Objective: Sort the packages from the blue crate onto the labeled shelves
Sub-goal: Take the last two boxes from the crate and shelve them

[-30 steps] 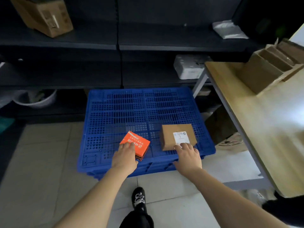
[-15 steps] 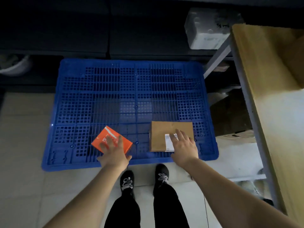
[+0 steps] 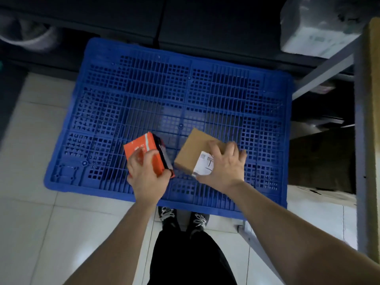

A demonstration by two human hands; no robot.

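Orange box [image 3: 144, 153] tilted; brown box [image 3: 195, 153] bears white label [image 3: 204, 164].

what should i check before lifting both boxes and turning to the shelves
1. Left hand grips the orange box: ok, fingers curl round its near end.
2. Right hand holds the brown box: ok, fingers spread over the top, thumb at the near edge.
3. Boxes apart: ok, a strip of blue crate shows between them.
4. White label readable for sorting: cannot tell, print blurred and partly under the hand.
5. Target spot on the shelves: cannot tell, they are dark and no shelf labels show.
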